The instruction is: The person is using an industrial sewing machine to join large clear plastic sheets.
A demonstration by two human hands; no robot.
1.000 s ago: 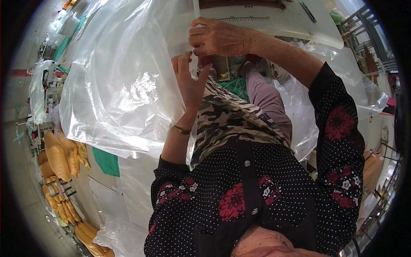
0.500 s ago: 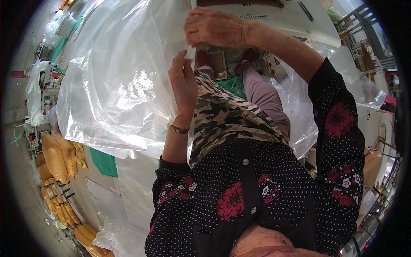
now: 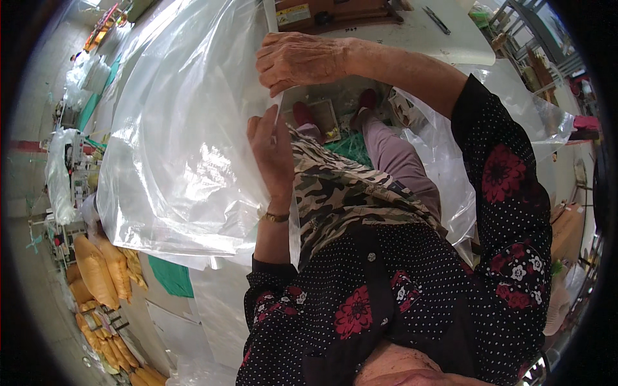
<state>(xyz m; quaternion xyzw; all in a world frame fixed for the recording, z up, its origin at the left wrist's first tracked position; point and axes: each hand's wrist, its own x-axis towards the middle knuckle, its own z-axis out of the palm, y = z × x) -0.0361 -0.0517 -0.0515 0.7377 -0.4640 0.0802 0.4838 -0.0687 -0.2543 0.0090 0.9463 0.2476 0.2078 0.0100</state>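
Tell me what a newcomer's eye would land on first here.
First, the big, shiny clear plastic sheet filling the upper left, with the left hand and right hand at its right-hand edge. Next, the black dotted shirt with red flowers at lower centre and right. Then the plump yellow-orange bundles at the lower left.

My black polka-dot shirt [image 3: 425,321], red and white flower prints [image 3: 353,313], shiny buttons [image 3: 371,257] down a plain black placket, plain black right cuff [image 3: 465,106], slim left wristband [image 3: 277,218], camouflage-print apron [image 3: 344,196], my mauve trousers [image 3: 394,151], red shoes [image 3: 303,114]
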